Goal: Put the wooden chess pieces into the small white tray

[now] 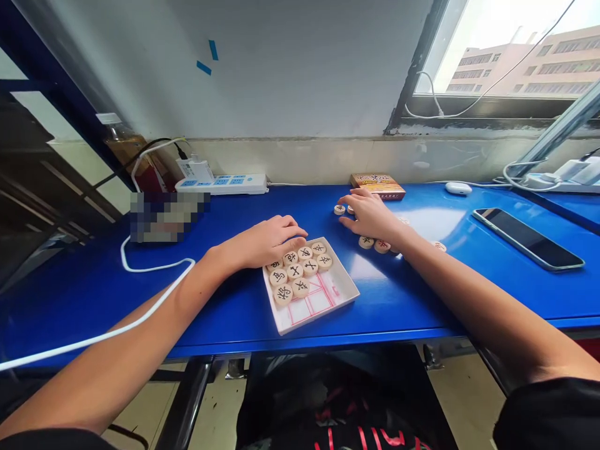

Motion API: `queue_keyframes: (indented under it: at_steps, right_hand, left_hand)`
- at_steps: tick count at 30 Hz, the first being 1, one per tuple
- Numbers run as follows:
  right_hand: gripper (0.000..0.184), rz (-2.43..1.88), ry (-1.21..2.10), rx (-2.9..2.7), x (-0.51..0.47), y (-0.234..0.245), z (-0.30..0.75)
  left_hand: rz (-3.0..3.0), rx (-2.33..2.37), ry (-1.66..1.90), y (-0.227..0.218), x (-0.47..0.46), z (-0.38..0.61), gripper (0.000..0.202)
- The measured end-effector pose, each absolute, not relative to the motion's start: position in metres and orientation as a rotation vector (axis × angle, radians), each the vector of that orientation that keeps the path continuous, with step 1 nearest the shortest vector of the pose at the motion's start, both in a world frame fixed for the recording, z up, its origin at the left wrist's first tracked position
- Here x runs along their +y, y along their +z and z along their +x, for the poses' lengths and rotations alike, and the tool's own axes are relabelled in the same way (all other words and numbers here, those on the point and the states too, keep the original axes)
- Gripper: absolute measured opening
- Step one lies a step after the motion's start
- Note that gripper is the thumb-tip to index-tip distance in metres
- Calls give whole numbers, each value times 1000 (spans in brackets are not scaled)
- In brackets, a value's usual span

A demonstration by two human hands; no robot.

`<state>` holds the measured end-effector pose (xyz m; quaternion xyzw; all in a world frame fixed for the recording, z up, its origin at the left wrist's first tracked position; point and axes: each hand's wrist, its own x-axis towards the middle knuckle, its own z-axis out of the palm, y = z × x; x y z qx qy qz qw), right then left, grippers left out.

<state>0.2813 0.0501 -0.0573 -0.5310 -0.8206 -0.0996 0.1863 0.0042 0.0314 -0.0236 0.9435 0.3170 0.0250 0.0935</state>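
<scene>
A shallow white box tray (pixel 344 289) lies on the blue table (pixel 234 300), with several round wooden Chinese chess pieces (pixel 300 270) packed in its far left part. My left hand (pixel 267 240) rests over the tray's far corner, fingers curled down onto the pieces there. My right hand (pixel 370 214) lies palm down further back, fingers bent over loose chess pieces (pixel 374 244) scattered on the table. Whether either hand grips a piece is hidden under the fingers.
An orange chess box lid (pixel 377 185) sits behind my right hand. A phone (pixel 527 238) lies at the right, with a white earbud case (pixel 458 187) behind it. At the back left are a power strip (pixel 222 184) and a white cable (pixel 140 269).
</scene>
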Motion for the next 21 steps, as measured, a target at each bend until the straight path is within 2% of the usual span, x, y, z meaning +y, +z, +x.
queue_keyframes:
  at_steps: [14,21]
  right_hand:
    - [16,-1451,-222,-2344,40,-55,262]
    - [16,-1460,-149,-2272,42,-55,266]
  left_hand:
    - [2793,941,66,-21,30,4,51]
    - [2792,942,60,-21,29,6,50]
